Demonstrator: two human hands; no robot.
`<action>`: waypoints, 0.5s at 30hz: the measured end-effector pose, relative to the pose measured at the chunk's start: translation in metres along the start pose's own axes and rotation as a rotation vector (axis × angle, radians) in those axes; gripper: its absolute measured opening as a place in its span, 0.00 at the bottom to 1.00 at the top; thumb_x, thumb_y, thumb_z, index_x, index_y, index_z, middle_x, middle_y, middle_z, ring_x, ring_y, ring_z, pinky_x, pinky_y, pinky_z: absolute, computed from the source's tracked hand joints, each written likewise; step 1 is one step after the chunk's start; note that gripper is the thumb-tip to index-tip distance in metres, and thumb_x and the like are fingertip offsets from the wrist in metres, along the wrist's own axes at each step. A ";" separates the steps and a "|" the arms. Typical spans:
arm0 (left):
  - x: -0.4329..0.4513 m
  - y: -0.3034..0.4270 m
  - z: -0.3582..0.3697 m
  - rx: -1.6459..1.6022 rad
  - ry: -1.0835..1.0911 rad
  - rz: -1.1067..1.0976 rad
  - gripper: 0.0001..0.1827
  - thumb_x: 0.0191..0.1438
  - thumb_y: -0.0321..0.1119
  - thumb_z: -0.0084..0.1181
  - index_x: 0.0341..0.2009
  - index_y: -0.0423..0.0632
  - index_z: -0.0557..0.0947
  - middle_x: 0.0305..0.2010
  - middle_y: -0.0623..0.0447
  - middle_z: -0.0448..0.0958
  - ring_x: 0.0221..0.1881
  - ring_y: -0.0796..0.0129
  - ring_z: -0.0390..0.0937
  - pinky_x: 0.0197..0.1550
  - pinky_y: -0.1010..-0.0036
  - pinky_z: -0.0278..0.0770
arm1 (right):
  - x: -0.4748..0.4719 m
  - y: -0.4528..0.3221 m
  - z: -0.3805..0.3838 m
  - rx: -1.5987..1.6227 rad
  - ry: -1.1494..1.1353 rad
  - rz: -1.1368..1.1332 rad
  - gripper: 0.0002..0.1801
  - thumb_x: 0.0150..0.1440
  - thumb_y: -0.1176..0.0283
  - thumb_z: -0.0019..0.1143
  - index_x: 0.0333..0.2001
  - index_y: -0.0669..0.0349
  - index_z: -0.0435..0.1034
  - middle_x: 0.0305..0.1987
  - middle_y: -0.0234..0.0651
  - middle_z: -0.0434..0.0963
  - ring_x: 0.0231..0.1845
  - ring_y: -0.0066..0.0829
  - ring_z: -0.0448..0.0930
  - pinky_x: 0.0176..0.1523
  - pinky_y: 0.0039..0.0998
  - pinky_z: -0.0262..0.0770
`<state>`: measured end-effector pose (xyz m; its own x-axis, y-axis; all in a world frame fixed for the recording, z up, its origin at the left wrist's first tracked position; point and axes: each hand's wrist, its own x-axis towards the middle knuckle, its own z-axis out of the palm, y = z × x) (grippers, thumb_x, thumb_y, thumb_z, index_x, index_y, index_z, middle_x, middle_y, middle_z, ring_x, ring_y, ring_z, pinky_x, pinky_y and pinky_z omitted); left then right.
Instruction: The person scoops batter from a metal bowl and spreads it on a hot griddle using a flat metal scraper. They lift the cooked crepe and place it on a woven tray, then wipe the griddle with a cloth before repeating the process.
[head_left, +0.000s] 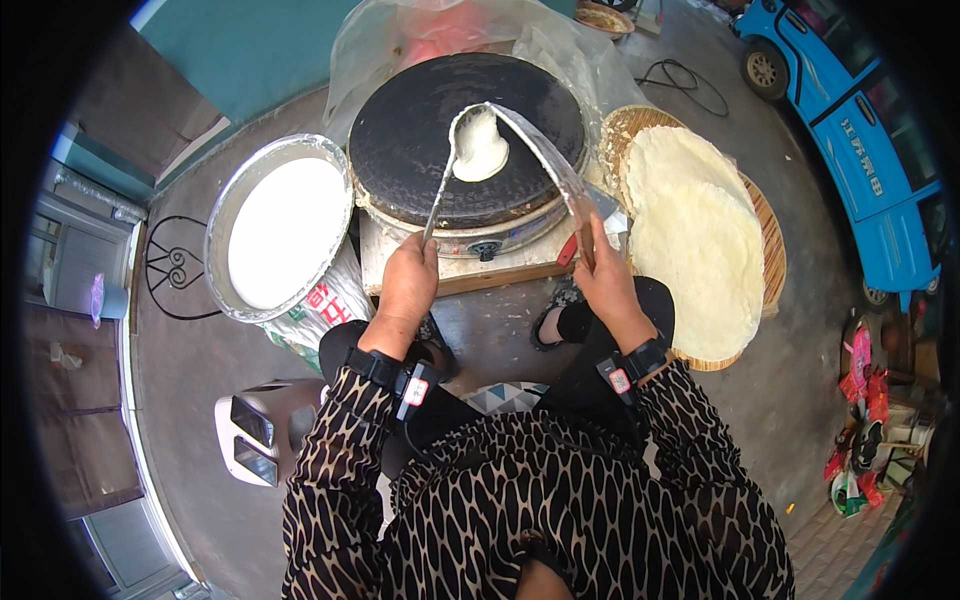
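Observation:
My left hand grips the handle of a metal ladle, whose bowl is over the round black griddle. White batter lies at the ladle's bowl, spreading onto or above the griddle. My right hand holds a long curved spreader blade coated with batter, its far tip close to the ladle's bowl. Left of the griddle stands a large metal basin of white batter. To the right, thin pale flatbreads lie stacked on round slatted boards.
A red-handled tool lies on the wooden base under the griddle. Clear plastic sheeting hangs behind. A printed sack is beneath the basin. A black cable lies on the floor near a blue vehicle.

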<state>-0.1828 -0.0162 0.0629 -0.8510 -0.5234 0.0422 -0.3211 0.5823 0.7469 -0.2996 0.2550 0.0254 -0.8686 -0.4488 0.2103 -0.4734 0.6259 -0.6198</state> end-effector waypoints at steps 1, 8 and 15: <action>0.002 0.001 0.002 -0.005 0.003 -0.016 0.15 0.63 0.36 0.49 0.43 0.35 0.79 0.35 0.29 0.78 0.41 0.33 0.76 0.45 0.52 0.74 | 0.002 0.001 0.008 -0.088 0.027 -0.019 0.46 0.54 0.75 0.56 0.74 0.53 0.43 0.41 0.51 0.77 0.37 0.47 0.80 0.41 0.41 0.75; 0.021 0.033 0.005 -0.380 -0.063 -0.198 0.12 0.66 0.39 0.47 0.38 0.44 0.78 0.21 0.61 0.68 0.17 0.81 0.60 0.17 0.82 0.55 | -0.006 -0.010 0.035 -0.170 0.010 0.013 0.46 0.51 0.77 0.57 0.73 0.47 0.48 0.40 0.55 0.73 0.39 0.58 0.77 0.40 0.50 0.74; 0.030 0.038 -0.028 -1.043 -0.164 -0.323 0.12 0.68 0.35 0.46 0.50 0.42 0.75 0.26 0.62 0.68 0.17 0.84 0.55 0.16 0.86 0.49 | -0.018 -0.002 0.003 0.482 -0.170 0.235 0.40 0.58 0.75 0.53 0.72 0.49 0.48 0.40 0.47 0.76 0.36 0.41 0.80 0.37 0.37 0.78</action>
<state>-0.2085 -0.0269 0.1110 -0.8597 -0.4226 -0.2871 -0.0961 -0.4182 0.9033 -0.2825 0.2604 0.0203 -0.8880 -0.4536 -0.0749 -0.1152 0.3772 -0.9189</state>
